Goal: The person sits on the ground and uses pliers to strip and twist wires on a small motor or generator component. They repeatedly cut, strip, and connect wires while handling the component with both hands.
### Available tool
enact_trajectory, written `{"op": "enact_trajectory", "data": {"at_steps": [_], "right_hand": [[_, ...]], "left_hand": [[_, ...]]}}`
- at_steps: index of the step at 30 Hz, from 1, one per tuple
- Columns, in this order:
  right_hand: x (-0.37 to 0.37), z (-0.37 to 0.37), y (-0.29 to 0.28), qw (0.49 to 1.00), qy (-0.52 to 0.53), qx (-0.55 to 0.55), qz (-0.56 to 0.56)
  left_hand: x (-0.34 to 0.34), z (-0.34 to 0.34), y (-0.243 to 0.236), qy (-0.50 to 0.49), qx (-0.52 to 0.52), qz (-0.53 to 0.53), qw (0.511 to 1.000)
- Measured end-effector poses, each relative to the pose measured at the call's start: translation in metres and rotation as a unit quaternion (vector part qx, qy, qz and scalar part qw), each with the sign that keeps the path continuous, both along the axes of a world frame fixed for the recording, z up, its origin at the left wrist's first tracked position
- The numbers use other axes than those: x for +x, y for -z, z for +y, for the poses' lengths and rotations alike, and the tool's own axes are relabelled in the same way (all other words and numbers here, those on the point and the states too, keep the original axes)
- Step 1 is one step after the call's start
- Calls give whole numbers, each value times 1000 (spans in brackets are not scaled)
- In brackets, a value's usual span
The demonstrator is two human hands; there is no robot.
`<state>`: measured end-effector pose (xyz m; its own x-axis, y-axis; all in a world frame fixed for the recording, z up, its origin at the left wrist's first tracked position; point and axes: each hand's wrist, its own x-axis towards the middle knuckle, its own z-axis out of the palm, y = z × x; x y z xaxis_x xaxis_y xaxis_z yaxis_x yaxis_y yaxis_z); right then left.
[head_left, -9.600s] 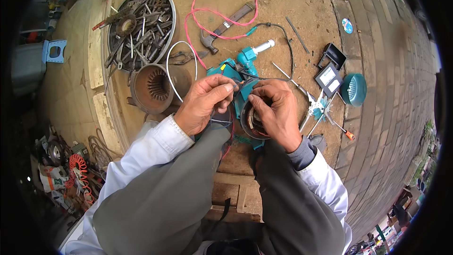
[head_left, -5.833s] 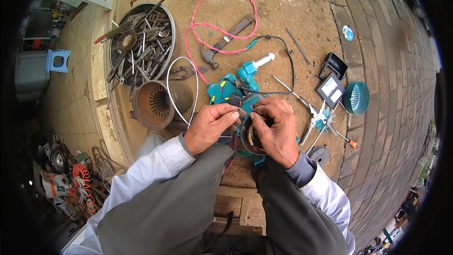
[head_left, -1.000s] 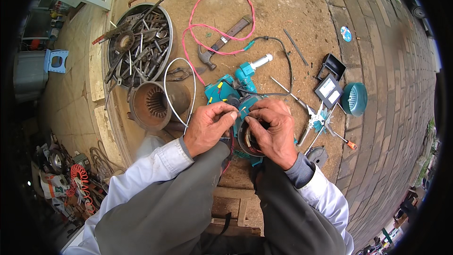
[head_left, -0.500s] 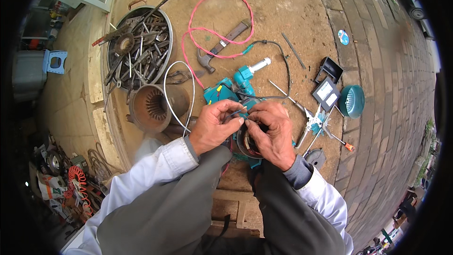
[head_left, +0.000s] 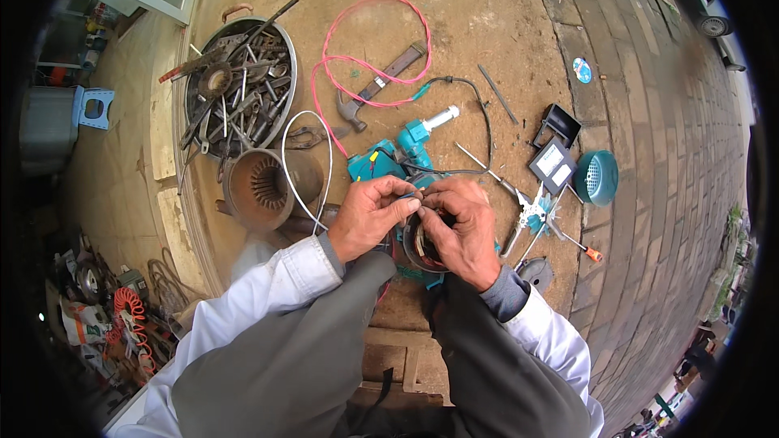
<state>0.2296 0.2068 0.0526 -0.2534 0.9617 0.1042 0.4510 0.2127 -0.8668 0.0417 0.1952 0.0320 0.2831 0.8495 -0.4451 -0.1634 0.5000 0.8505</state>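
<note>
My left hand [head_left: 373, 215] and my right hand [head_left: 462, 231] meet above a teal water pump [head_left: 415, 144]. Thumb and fingers of both are pinched on a thin dark-blue wire [head_left: 411, 194], whose ends are mostly hidden by the fingertips. Under my right hand is the open round motor housing [head_left: 422, 255], with windings partly showing inside. A teal junction box [head_left: 367, 168] with yellow-tipped wires sits just beyond my left hand. A black cable [head_left: 490, 134] runs from the pump and joins a twisted pink wire [head_left: 326, 57].
At the left stand a metal basin [head_left: 290, 40] of tools and a rusty slotted cylinder [head_left: 260, 186]. A hammer [head_left: 402, 62] lies beyond the pump. On the right are a gear puller [head_left: 535, 212], an orange-handled screwdriver [head_left: 594, 255], a black case [head_left: 553, 164] and a teal fan cover [head_left: 596, 178].
My fingertips have drawn closer together, covering more of the blue wire. Both hands stay over the pump; the whole view has shifted slightly.
</note>
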Motion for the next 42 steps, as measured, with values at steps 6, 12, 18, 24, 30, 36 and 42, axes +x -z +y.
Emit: {"op": "enact_trajectory", "data": {"at_steps": [6,12,18,24,30,36,42], "right_hand": [[0,1,3,1000,3,-1,19],[2,2,1,999,6,-22,23],[1,0,1,999,14,-42,28],[2,0,4,999,12,-27,39],[2,2,4,999,10,-23,47],[3,2,2,999,9,-28,25],[2,2,-1,999,9,-30,24]], "left_hand": [[0,3,1,-13,-9,-32,999],[3,3,-4,-39,-58,-59,996],[5,1,-2,-51,-80,-72,993],[3,0,0,-45,-91,-71,992],[3,0,0,-51,-88,-72,992],[5,0,-4,-54,-88,-87,991],[4,0,-4,-50,-82,-76,992]]}}
